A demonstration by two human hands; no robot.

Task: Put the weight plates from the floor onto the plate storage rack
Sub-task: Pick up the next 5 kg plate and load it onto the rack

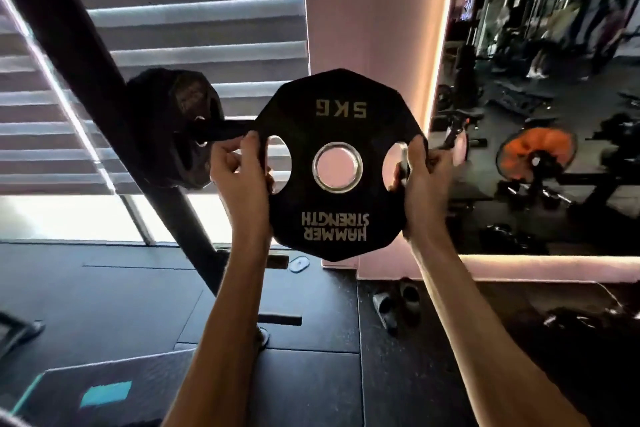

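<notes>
I hold a black 5 kg weight plate (337,114) upright at chest height, its lettering upside down and its steel-ringed centre hole facing me. My left hand (239,177) grips its left edge through the left grip slot. My right hand (420,184) grips the right edge at the right slot. To the plate's left, a black peg (221,130) sticks out from the slanted black rack post (86,45). Dark plates (173,128) hang on that peg near the post. The held plate's left edge overlaps the peg's free end.
Window blinds fill the wall behind the rack. A large mirror (540,97) on the right reflects gym equipment. Black rubber mats cover the floor, with a pair of dark slippers (398,305) near the pink wall base and a dark object (581,319) on the floor at the right.
</notes>
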